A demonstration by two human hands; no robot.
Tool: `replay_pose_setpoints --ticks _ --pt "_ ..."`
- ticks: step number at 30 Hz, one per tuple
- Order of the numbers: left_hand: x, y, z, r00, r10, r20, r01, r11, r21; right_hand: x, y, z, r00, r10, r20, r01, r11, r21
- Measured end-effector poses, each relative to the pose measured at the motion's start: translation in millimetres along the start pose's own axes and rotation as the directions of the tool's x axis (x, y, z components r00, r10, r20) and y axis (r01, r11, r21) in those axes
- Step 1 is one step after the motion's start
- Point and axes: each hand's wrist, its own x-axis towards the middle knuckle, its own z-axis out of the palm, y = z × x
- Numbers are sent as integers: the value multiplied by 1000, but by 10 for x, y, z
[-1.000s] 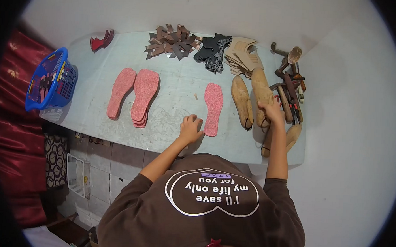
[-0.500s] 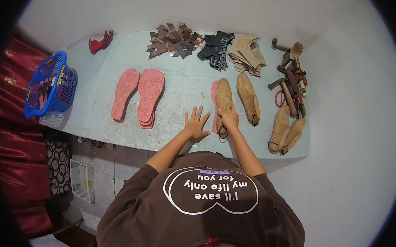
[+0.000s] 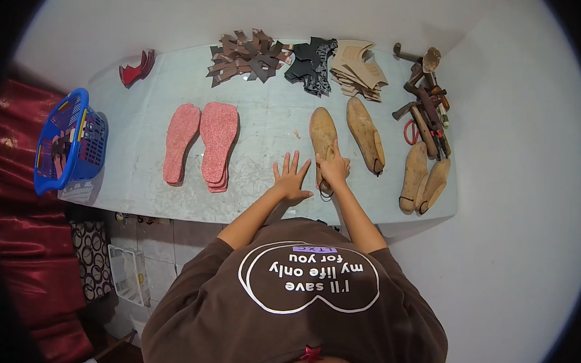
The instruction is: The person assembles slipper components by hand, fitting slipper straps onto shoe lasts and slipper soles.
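Note:
My right hand is wrapped round the lower part of a wooden shoe last, which lies on the table over a pink sole that is almost wholly hidden. My left hand lies flat with its fingers spread, just left of that last, and holds nothing. A second wooden last rests to the right. Two stacks of pink speckled soles, one at the left and one beside it, lie further left.
Brown cut pieces, black pieces and beige pieces line the back. Red pieces lie back left, near a blue basket. Tools and two more lasts are at the right.
The held last has shifted left over the pink sole, covering most of its previously visible edge. The camera view has turned slightly. My left hand remains spread.

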Motion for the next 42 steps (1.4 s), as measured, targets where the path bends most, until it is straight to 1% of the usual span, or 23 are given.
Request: replay_pose_setpoints --ticks 5,12,14,15,17,18,20,21,23,24,26,27,29,30,31,32,33,35,36,38,39,41,42 --pt "7 -9 7 1000 3 -8 -3 1000 -7 85 124 154 992 -109 -66 110 994 12" --pt "70 -12 -10 998 -9 -67 4 997 -81 108 157 190 993 -101 -69 104 994 43" --pt "106 2 -19 988 -72 -136 41 975 -219 110 164 190 993 -97 -65 100 994 53" --pt "106 24 -52 988 -73 -137 42 975 -219 107 158 181 993 -98 -64 101 993 53" --pt "102 63 -112 970 -125 -210 43 933 -358 95 157 165 992 -104 -67 109 992 63" --pt "148 33 -80 970 -127 -209 45 933 -358 89 154 155 992 -105 -65 109 992 63" --pt "293 -75 48 927 -39 -373 -167 847 -504 87 151 143 992 -115 -57 118 991 57" --pt "329 -73 61 928 -41 -370 -164 848 -505 88 155 146 992 -114 -54 117 991 58" --pt "409 -38 103 959 -134 -249 -124 592 -796 92 170 149 988 -135 -70 138 990 42" --pt "411 10 57 960 -135 -247 -122 591 -797 66 138 95 989 -133 -68 136 990 41" --pt "411 88 -43 985 -157 -66 -3 376 -927 19 81 -25 998 -61 13 61 998 -15" --pt "383 132 -135 986 -156 -64 -1 376 -927 39 117 -23 998 -58 13 58 998 -15" --pt "340 205 -298 997 -72 41 68 427 -902 106 226 -37 997 -78 14 78 997 13" --pt "356 211 -295 997 -71 40 66 426 -902 104 253 -109 997 -78 13 78 997 12" --pt "376 213 -284 996 -80 29 62 440 -896 65 250 -228 972 -28 234 -43 956 290" --pt "393 219 -266 996 -88 20 58 453 -890 14 237 -327 892 -42 450 -217 833 509" --pt "400 240 -267 996 -89 21 59 451 -891 -59 200 -406 892 -41 450 -217 834 507" --pt "418 298 -273 989 -151 -2 74 497 -865 -176 146 -518 869 -71 490 -278 749 602" --pt "440 320 -251 989 -148 -2 73 497 -864 -160 172 -506 870 -70 488 -278 748 603" --pt "481 361 -211 974 -226 -32 94 528 -844 -98 238 -459 857 -59 512 -305 742 597" --pt "459 403 -252 974 -224 -32 94 530 -843 -74 249 -467 858 -59 510 -305 741 599" --pt "405 475 -334 953 -295 -74 91 508 -857 -25 282 -495 814 -44 580 -361 742 564" --pt "437 450 -312 953 -295 -74 91 508 -857 24 349 -455 814 -44 580 -362 742 564"
